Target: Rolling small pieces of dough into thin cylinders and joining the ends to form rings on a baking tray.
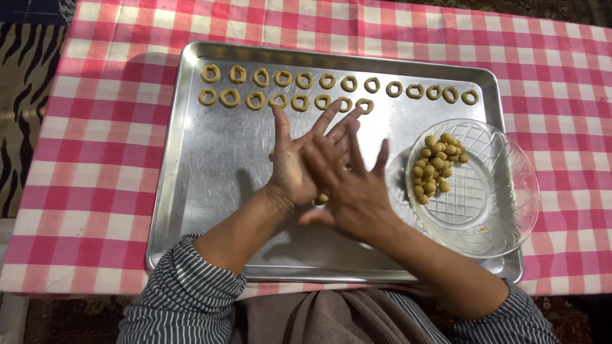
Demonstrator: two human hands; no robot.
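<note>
My left hand (290,162) lies palm up over the middle of a metal baking tray (210,165). My right hand (347,181) presses flat across it, fingers spread. A small piece of tan dough (322,199) peeks out between the two palms at the wrist side. Two rows of dough rings (306,89) line the far edge of the tray. A clear glass bowl (503,210) stands on the tray's right side, with several small dough balls (435,169) heaped in its left part.
The tray sits on a table under a pink and white checked cloth (102,153). A zebra-patterned fabric (25,95) lies past the table's left edge. My striped sleeves (185,299) are at the near edge.
</note>
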